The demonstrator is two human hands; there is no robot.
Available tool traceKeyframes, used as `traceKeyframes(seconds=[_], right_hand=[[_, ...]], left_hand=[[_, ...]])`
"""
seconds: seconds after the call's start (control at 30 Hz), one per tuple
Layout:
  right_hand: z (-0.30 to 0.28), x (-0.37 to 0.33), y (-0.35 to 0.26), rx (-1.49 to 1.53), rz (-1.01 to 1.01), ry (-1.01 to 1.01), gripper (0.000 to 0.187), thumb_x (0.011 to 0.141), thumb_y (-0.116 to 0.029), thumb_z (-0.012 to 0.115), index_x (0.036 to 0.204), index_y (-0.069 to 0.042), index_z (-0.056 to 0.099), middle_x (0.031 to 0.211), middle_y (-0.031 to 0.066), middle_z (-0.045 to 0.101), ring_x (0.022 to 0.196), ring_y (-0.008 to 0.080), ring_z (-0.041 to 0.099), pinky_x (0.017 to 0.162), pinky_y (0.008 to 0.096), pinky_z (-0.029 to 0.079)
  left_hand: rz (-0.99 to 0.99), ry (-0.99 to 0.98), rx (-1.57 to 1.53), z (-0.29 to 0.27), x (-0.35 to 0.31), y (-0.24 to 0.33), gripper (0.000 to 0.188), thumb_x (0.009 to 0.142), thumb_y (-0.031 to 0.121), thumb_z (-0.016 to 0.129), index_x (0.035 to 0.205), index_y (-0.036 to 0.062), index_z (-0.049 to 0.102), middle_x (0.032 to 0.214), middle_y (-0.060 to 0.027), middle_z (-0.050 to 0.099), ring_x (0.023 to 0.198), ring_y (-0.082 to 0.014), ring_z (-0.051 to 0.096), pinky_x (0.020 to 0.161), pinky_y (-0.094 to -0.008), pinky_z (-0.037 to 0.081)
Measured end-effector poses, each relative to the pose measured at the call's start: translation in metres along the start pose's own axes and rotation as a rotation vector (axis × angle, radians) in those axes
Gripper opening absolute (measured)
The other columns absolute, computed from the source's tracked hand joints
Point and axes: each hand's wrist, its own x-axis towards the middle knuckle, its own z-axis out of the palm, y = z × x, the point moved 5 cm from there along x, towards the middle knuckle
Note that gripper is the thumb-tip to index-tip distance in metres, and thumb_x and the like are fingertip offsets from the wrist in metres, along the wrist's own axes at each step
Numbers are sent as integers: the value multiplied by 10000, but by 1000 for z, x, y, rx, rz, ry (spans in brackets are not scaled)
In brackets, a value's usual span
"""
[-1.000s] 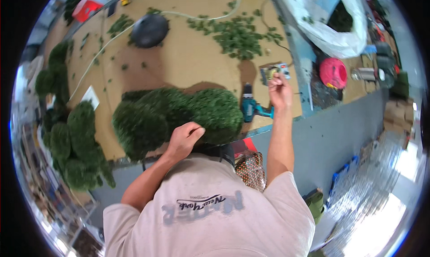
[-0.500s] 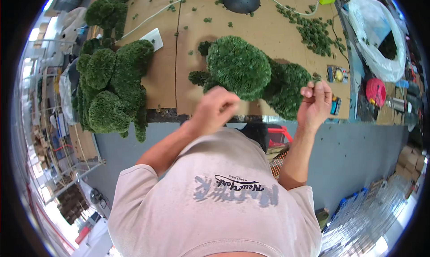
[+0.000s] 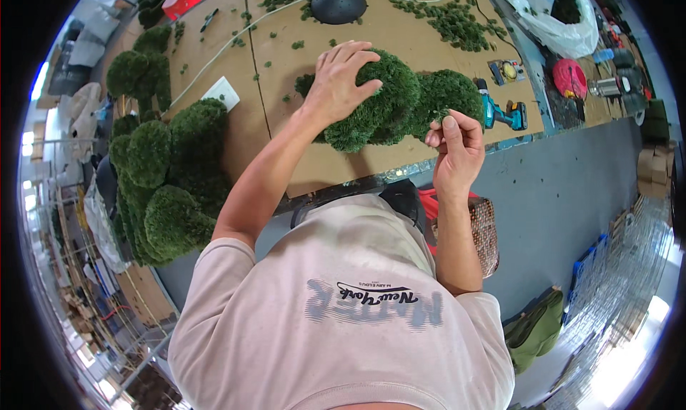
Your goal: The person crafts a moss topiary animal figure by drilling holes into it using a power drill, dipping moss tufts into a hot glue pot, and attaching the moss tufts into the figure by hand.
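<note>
A bushy green topiary figure of artificial grass [image 3: 396, 88] lies on the cardboard-covered table [image 3: 307, 171] in front of me. My left hand [image 3: 339, 81] grips the figure's rounded head, with the fingers curved over its left side and the thumb apart. At the figure's right part, my right hand [image 3: 457, 149] is raised with thumb and fingertips pinched on a small green sprig [image 3: 441, 115]. The fingers partly cover the sprig. Under my left hand, part of the head is hidden.
Another green topiary figure [image 3: 175, 153] stands at the left, a smaller one [image 3: 128, 74] behind it. Loose sprigs [image 3: 461, 28] lie at the back, near a black dome [image 3: 338, 3] and a white cable [image 3: 236, 46]. A teal cordless drill [image 3: 504, 113] lies at the right.
My left hand has gone from the figure's near side up onto its head. The figure has turned. My right hand has come inward with its sprig, and the whole view has shifted.
</note>
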Motion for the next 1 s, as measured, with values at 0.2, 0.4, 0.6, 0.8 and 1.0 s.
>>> traceKeyframes(seconds=[0.2, 0.4, 0.6, 0.8, 1.0], right_hand=[[17, 0, 17, -55, 2, 8, 125, 1035, -52, 645, 1143, 8, 627, 915, 117, 713, 709, 131, 629, 680, 264, 530], [55, 8, 49, -297, -6, -9, 115, 1043, -52, 624, 1142, 6, 629, 939, 92, 716, 737, 103, 644, 685, 244, 539], [68, 17, 68, -531, 17, 66, 131, 1037, -99, 641, 1097, 18, 636, 897, 80, 723, 725, 100, 684, 669, 253, 560], [69, 16, 69, -642, 3, 104, 138, 1028, -111, 656, 1055, 24, 643, 867, 82, 728, 693, 104, 689, 643, 253, 562], [71, 15, 70, -717, -15, 88, 146, 1028, -114, 654, 1053, 30, 642, 856, 86, 726, 686, 108, 690, 643, 258, 565]], left_hand=[[40, -74, -10, 1, 5, -14, 416, 885, 327, 788, 1250, 147, 700, 1467, -63, 602, 1427, -307, 478, 1188, -488, 323], [37, -80, -90, 4, 8, -25, 411, 875, 344, 793, 1230, 157, 704, 1445, -43, 604, 1420, -285, 481, 1196, -483, 309], [44, -75, -150, 9, 8, -31, 392, 860, 315, 794, 1209, 162, 702, 1410, -32, 601, 1391, -276, 485, 1197, -481, 300], [45, -63, -187, 9, 5, -36, 393, 860, 322, 788, 1209, 162, 703, 1411, -32, 597, 1391, -274, 464, 1190, -493, 287], [34, -77, -202, 11, 4, -38, 407, 857, 337, 781, 1220, 170, 706, 1429, -36, 591, 1403, -281, 450, 1201, -501, 268]])
